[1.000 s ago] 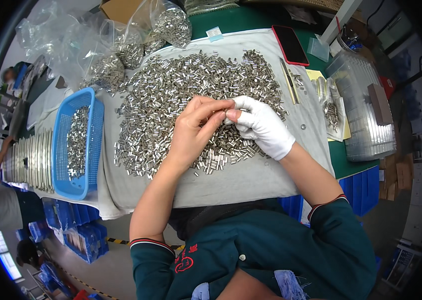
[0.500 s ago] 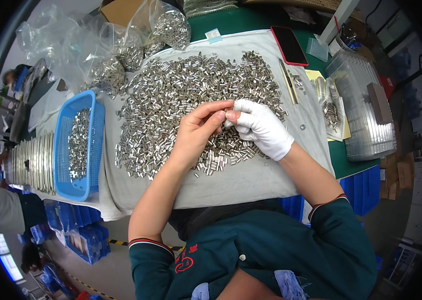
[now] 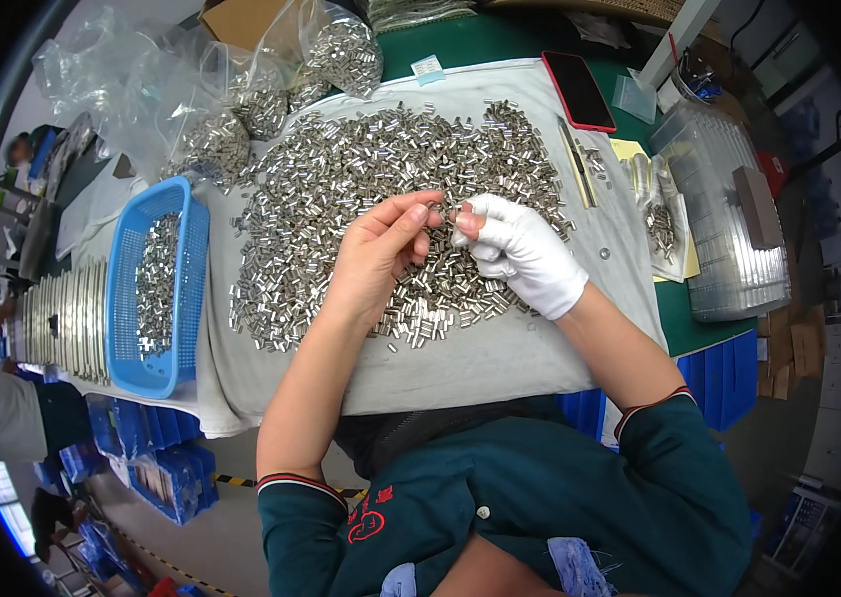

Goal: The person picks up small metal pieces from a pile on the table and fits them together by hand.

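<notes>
Small shiny metal cylinders (image 3: pixel 321 249) lie in a wide, dense pile on a grey cloth (image 3: pixel 291 383). Over the middle of the pile, my bare left hand (image 3: pixel 386 244) has its thumb and index finger brought together in a pinch. Close beside it, my right hand (image 3: pixel 520 249) wears a white glove that leaves the thumb tip bare, and its fingers are closed in a pinch too. A narrow gap separates the two sets of fingertips. Anything held in either pinch is too small to tell from the metal pieces behind.
At the left stands a blue plastic basket (image 3: pixel 192 289) holding more cylinders, beside stacked trays (image 3: pixel 62 323). Clear bags of cylinders (image 3: pixel 343 60) sit at the back. To the right are a red-edged phone (image 3: pixel 578 92), tweezers (image 3: pixel 574 164) and clear plastic boxes (image 3: pixel 719 219).
My fingertips, touching or nearly touching before, have come apart. My left hand has moved slightly left; my right hand stays almost in place.
</notes>
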`<state>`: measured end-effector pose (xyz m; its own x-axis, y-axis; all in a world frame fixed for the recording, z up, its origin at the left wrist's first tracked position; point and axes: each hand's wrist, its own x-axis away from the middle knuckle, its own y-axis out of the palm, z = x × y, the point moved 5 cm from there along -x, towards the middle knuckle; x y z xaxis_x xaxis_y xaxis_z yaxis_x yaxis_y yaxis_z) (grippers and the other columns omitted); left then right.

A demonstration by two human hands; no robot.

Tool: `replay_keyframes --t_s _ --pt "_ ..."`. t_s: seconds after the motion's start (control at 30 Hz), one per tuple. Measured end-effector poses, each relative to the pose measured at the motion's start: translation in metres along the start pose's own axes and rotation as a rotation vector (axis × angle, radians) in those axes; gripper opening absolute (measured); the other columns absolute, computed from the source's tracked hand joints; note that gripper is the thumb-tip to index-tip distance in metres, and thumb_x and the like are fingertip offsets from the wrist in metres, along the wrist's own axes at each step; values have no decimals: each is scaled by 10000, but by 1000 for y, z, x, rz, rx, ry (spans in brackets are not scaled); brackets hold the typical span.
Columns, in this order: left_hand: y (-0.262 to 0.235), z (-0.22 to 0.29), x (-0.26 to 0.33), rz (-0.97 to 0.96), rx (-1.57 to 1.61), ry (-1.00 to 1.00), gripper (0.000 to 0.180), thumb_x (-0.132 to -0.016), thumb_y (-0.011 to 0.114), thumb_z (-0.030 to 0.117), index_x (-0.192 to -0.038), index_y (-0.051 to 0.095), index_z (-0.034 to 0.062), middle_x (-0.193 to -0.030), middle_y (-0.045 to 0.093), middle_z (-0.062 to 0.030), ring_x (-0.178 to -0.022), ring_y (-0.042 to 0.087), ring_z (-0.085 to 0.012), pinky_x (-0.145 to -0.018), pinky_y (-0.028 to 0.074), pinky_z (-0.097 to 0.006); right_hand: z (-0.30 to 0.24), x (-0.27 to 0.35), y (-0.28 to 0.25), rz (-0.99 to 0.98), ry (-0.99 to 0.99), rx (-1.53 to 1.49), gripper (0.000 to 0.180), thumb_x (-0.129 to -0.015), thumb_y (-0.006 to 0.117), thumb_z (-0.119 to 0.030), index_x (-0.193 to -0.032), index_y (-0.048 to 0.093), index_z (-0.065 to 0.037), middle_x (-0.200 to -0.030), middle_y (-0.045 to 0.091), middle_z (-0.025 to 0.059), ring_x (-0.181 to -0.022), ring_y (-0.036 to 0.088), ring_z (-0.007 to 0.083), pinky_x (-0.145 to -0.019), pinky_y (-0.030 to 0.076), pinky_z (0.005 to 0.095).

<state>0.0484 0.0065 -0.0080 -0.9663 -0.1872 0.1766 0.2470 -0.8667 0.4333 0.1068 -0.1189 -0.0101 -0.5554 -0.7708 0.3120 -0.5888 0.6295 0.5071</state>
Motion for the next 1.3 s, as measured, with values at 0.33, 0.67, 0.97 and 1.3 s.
replay_keyframes --t_s 0.33,0.67,0.97,1.3 --pt "0 -4 -1 -45 41 -56 241 -865 519 144 -1068 552 19 -858 616 -28 -612 490 -38 -566 399 -168 1 0 0 0 -6 8 144 -813 597 -170 -908 554 -71 -715 500 -47 -538 373 -1 -421 249 146" --pt "3 0 3 -21 -131 34 163 -817 593 154 -938 576 46 -727 547 38 -594 427 -18 -545 344 -159 0 3 2 6 -19 64 150 -793 620 -184 -889 563 -84 -716 508 -54 -542 361 -1 -444 257 152" --pt "4 0 3 -25 -160 15 141 -815 591 134 -934 556 66 -739 531 38 -590 431 -33 -533 357 -164 -5 5 6 32 -33 221 153 -798 615 -223 -843 569 -84 -695 510 -54 -545 367 0 -454 265 154" --pt "7 -7 2 -95 -3 -56 188 -822 589 161 -970 597 46 -732 542 48 -576 395 -18 -522 327 -160 -3 5 5 9 -16 204 179 -785 631 -251 -807 559 -88 -640 463 -61 -532 355 8 -455 252 163"
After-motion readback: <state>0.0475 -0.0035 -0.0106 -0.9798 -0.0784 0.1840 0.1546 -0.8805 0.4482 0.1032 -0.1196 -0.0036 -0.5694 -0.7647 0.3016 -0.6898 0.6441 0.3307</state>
